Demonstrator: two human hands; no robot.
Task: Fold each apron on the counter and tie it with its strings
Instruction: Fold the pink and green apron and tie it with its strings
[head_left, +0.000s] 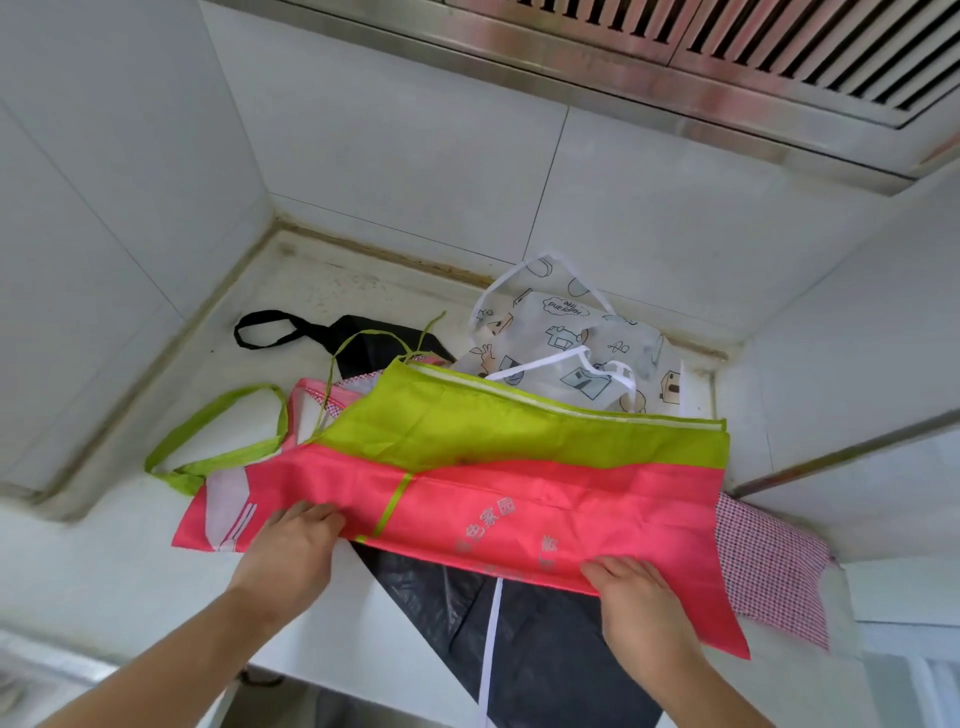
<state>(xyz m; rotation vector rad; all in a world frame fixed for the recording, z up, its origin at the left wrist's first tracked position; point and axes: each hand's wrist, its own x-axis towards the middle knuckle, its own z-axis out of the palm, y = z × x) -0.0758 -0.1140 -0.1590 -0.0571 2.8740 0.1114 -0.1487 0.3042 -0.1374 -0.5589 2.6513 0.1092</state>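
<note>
A pink and lime-green apron (467, 467) lies spread across the white counter (130, 545), its green neck loop (218, 441) trailing to the left. My left hand (296, 545) grips the apron's near pink edge on the left. My right hand (634, 587) grips the same edge further right. Under it lies a black apron (519, 623) that hangs over the counter's front, with its black loop (265, 330) showing at the back. A red-checked apron (769, 566) pokes out on the right. A white printed apron (571, 338) is bunched at the back.
White tiled walls (415, 156) close the counter in at the back and left. A steel range hood (727, 62) hangs overhead at the top right. A raised ledge with a metal rail (841, 457) borders the counter on the right.
</note>
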